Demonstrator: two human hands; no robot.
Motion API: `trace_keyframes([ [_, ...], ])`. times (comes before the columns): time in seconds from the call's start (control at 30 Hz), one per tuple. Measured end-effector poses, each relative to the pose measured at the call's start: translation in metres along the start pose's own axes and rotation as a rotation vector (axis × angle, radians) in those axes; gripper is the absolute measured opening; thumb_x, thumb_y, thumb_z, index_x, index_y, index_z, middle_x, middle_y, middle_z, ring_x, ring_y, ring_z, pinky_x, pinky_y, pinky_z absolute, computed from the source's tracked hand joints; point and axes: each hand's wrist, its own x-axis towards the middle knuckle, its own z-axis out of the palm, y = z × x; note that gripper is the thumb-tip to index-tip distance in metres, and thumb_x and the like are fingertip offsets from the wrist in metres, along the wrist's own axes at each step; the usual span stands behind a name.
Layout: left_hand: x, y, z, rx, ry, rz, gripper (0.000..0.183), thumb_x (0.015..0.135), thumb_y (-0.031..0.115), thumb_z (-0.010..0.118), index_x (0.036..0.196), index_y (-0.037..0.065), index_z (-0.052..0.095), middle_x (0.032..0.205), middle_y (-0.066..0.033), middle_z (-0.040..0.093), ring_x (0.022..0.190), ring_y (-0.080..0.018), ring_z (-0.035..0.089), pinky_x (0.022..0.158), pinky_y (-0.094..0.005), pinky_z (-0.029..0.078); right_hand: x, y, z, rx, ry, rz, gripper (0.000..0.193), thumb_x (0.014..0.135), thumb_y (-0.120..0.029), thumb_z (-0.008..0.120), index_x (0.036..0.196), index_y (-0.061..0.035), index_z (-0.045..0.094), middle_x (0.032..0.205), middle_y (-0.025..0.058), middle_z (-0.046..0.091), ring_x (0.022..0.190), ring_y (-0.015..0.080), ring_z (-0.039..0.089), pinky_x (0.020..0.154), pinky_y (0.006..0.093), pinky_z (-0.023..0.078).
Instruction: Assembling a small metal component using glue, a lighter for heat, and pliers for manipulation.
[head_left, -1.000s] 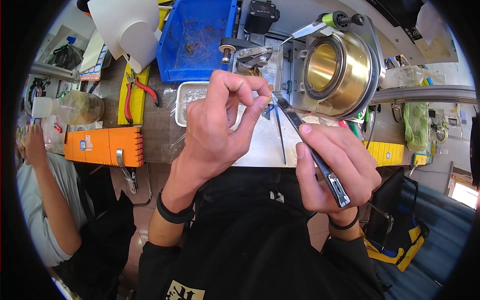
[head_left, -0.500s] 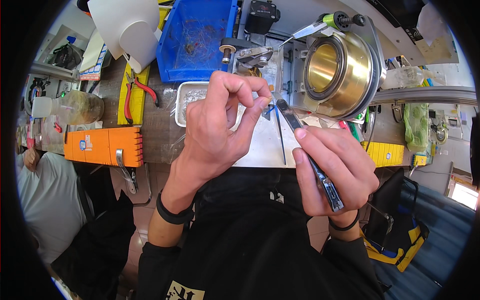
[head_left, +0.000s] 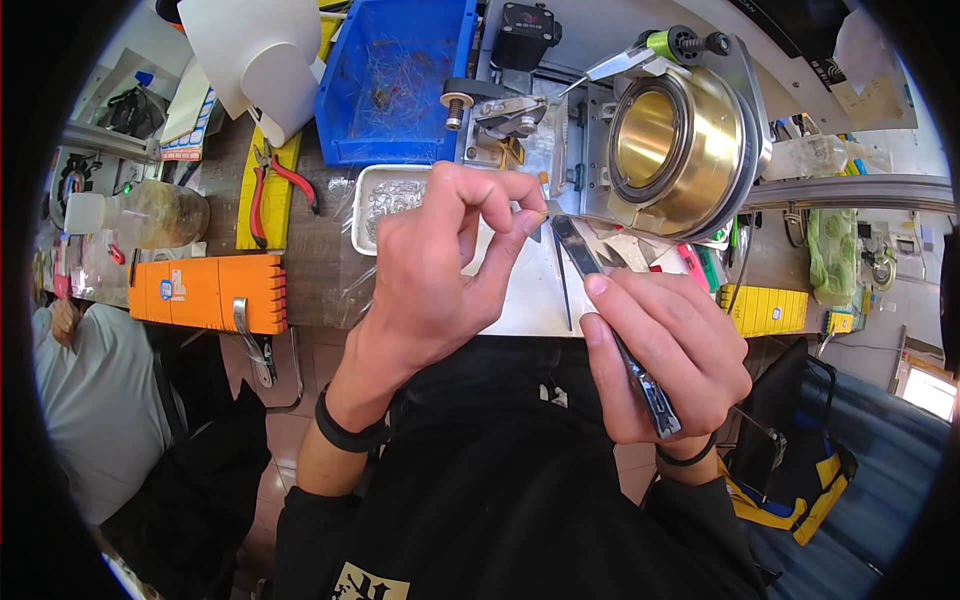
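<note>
My left hand [head_left: 435, 265] is raised over the front of the bench, thumb and forefinger pinched together. Whatever sits between those fingertips is too small to make out. Gripped in my right hand [head_left: 675, 350] is a slim dark tool with a metal end [head_left: 577, 245], slanting up and left. Its far tip stands just right of my left fingertips; I cannot tell whether they touch. Below the hands lies a white board [head_left: 530, 300] with a thin dark-blue rod [head_left: 563, 285] on it. A white tray of small clear pieces [head_left: 385, 200] is partly behind my left hand.
A brass cylinder on a machine [head_left: 640, 140] stands beyond my right hand. At the back sits a blue bin [head_left: 395, 90] with thin strands inside. Red-handled pliers [head_left: 257, 205] lie on a yellow strip. An orange block [head_left: 210, 293] edges the bench, near another person [head_left: 95, 400].
Both hands have come slightly toward me, keeping their grips. The tool's tip has shifted a little nearer and stays close to my left fingertips.
</note>
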Motion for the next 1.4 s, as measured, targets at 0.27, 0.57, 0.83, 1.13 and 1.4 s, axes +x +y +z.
trace_keyframes([
  [0.27, 0.001, 0.0, 0.002, 0.018, 0.038, 0.01, 0.035, 0.087, -0.007, 0.07, 0.093, 0.007, 0.04, 0.096, -0.0097, 0.072, 0.052, 0.0009, 0.025, 0.045, -0.0169, 0.022, -0.026, -0.004, -0.024, 0.075, 0.187, 0.141, 0.03, 0.074, 0.005, 0.069, 0.104, 0.0061, 0.069, 0.093, 0.0196, 0.069, 0.079, 0.0315, 0.069, 0.072, 0.0379, 0.057],
  [0.57, 0.004, 0.003, 0.006, 0.024, 0.068, -0.028, 0.033, 0.088, -0.008, 0.068, 0.095, 0.007, 0.039, 0.094, -0.0079, 0.071, 0.053, 0.0004, 0.024, 0.046, -0.0174, 0.02, -0.085, 0.038, -0.009, -0.124, -0.137, 0.044, 0.053, 0.06, 0.01, 0.071, 0.111, -0.005, 0.072, 0.108, 0.0102, 0.07, 0.091, 0.0279, 0.066, 0.074, 0.0347, 0.056],
  [0.83, 0.007, 0.011, 0.009, 0.076, 0.134, -0.088, 0.032, 0.088, -0.008, 0.068, 0.097, 0.006, 0.04, 0.094, -0.0079, 0.071, 0.055, -0.0001, 0.027, 0.047, -0.0179, 0.021, -0.111, 0.047, 0.002, -0.03, -0.235, 0.015, 0.045, 0.072, 0.003, 0.07, 0.115, -0.0052, 0.069, 0.112, 0.0077, 0.068, 0.096, 0.0259, 0.066, 0.077, 0.0358, 0.057],
  [1.13, 0.007, 0.014, 0.01, 0.099, 0.164, -0.112, 0.032, 0.088, -0.006, 0.068, 0.097, 0.006, 0.041, 0.094, -0.0075, 0.071, 0.055, -0.0007, 0.027, 0.048, -0.0193, 0.022, -0.104, 0.054, 0.004, -0.039, -0.21, -0.034, 0.042, 0.074, -0.005, 0.072, 0.116, -0.0025, 0.07, 0.11, 0.0072, 0.069, 0.094, 0.0253, 0.066, 0.074, 0.0336, 0.058],
  [1.4, 0.007, 0.006, 0.013, 0.077, 0.18, -0.062, 0.031, 0.089, -0.007, 0.067, 0.097, 0.006, 0.041, 0.093, -0.0059, 0.071, 0.054, -0.0014, 0.024, 0.048, -0.0198, 0.021, -0.109, 0.068, 0.005, -0.288, -0.516, 0.063, 0.049, 0.075, 0.001, 0.064, 0.123, -0.008, 0.066, 0.128, 0.0095, 0.063, 0.119, 0.0305, 0.056, 0.097, 0.0428, 0.05],
])
